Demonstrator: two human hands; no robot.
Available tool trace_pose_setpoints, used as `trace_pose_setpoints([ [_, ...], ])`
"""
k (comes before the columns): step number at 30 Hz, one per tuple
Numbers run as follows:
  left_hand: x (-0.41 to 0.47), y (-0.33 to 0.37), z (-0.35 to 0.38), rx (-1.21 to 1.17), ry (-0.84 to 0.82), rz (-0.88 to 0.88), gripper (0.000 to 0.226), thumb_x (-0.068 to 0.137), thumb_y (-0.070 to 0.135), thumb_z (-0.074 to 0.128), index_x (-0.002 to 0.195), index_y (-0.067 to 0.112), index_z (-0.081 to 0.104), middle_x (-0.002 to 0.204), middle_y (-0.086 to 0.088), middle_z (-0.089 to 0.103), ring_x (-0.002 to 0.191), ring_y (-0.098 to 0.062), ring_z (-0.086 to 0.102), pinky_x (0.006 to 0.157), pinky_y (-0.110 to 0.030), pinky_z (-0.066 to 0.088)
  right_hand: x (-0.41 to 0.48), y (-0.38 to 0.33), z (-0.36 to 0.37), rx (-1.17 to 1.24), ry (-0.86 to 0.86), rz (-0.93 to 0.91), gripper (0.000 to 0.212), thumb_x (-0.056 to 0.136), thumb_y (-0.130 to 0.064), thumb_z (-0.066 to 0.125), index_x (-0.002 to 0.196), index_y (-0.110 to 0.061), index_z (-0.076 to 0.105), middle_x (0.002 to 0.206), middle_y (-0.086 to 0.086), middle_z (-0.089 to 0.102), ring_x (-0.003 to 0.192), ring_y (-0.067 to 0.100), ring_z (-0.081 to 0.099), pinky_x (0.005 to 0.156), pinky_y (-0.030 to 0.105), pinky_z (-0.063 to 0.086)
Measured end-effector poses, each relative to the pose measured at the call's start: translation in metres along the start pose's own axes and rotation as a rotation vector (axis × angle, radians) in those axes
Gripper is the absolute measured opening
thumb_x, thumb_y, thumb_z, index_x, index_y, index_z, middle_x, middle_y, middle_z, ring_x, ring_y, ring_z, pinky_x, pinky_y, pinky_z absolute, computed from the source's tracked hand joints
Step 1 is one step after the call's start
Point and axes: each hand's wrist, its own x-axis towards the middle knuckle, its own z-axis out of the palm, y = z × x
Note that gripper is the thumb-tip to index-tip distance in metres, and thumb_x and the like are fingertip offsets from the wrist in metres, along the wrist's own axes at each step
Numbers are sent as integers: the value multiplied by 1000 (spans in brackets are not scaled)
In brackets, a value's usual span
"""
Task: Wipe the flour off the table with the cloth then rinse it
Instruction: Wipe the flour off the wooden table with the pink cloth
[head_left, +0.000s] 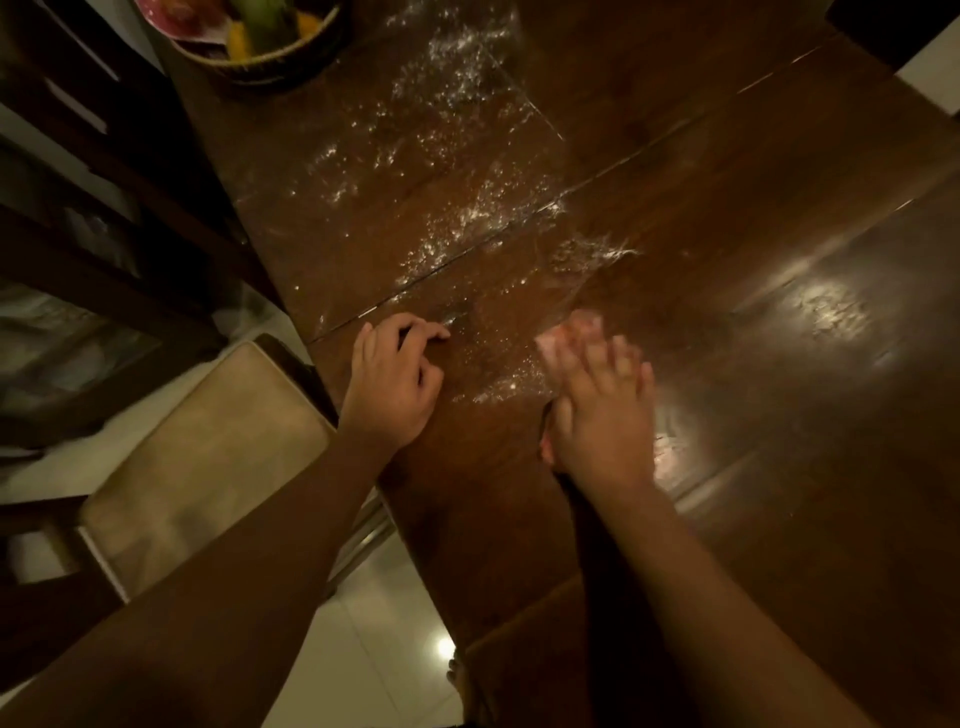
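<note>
Flour (441, 171) covers the far table (753, 130); right hand (602, 415) presses the cloth (569, 332) flat-fingered, left hand (395, 374) loosely curled, empty. Wiping seems barely begun; rinse undone.

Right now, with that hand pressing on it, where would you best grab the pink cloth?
Probably the far edge of the cloth, which pokes out past the fingertips of the right hand. Come from the far side and pinch it from above; the rest lies flat under the palm.

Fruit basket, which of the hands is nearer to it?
Left. The left hand rests by the table edge below the fruit basket; the right hand, pressing the cloth, is farther right.
</note>
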Motion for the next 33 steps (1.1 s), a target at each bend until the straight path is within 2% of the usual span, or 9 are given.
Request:
trace_pose_setpoints([
  [6, 3, -1, 2, -48, 22, -29, 32, 90, 15, 52, 120, 24, 58, 122, 4, 50, 121, -14, 47, 113, -54, 27, -61, 13, 8, -104, -155, -555, 62, 95, -40, 43, 155, -40, 28, 165, -10, 23, 153, 20, 19, 120, 53, 15],
  [8, 2, 1, 1, -46, 24, -34, 32, 90, 14, 52, 120, 24, 58, 121, 4, 50, 120, -12, 46, 115, -53, 26, -49, 43, -1, -142, -136, -493, 56, 95, -42, 40, 151, -44, 34, 162, -12, 31, 152, 18, 23, 119, 56, 13],
  [10, 2, 2, 1, -36, 26, -31, 32, 90, 12, 52, 120, 23, 58, 121, 4, 51, 120, -12, 46, 115, -52, 26, -25, 62, -13, -92, -102, -260, 55, 97, -43, 32, 151, -46, 34, 163, -14, 27, 153, 17, 18, 120, 57, 9],
  [14, 2, 3, 0, -42, 24, -39, 33, 90, 11, 51, 120, 23, 58, 121, 5, 51, 121, -11, 45, 117, -50, 24, 1, 28, -8, 2, -8, -9, 63, 90, -38, 31, 153, -41, 32, 166, -6, 22, 154, 29, 13, 122, 58, 8],
  [18, 2, 2, 0, -36, 34, -29, 34, 89, 9, 52, 120, 20, 59, 122, 0, 53, 123, -15, 45, 116, -50, 26, -39, -24, 12, -45, -161, -476, 67, 89, -34, 48, 152, -43, 28, 166, -4, 20, 154, 30, 13, 122, 56, 10],
  [22, 3, 1, 1, 5, 20, -14, 35, 87, 12, 50, 121, 18, 59, 122, -3, 54, 124, -19, 46, 113, -53, 30, -52, 18, 6, -127, -215, -833, 61, 93, -37, 50, 150, -46, 31, 165, -12, 22, 153, 23, 20, 120, 53, 11],
  [26, 4, 1, 1, 2, 14, -6, 35, 87, 11, 50, 121, 18, 59, 122, -3, 54, 123, -19, 47, 111, -55, 31, -7, 61, -13, -28, -126, -448, 56, 96, -38, 38, 151, -46, 31, 165, -16, 20, 153, 22, 20, 121, 54, 8],
  [29, 3, -1, 1, -32, 27, -12, 35, 86, 9, 50, 120, 18, 58, 120, -2, 54, 120, -17, 48, 107, -55, 35, 15, 17, -5, -3, -4, -169, 60, 90, -37, 33, 150, -38, 40, 164, -5, 29, 152, 29, 20, 122, 53, 9],
  [33, 4, -3, 2, -57, 22, -19, 37, 85, 10, 48, 119, 17, 58, 121, -3, 55, 122, -18, 48, 109, -54, 33, -8, -34, 16, -41, -135, -524, 62, 89, -31, 46, 150, -38, 36, 163, -4, 28, 153, 30, 17, 122, 53, 9],
])
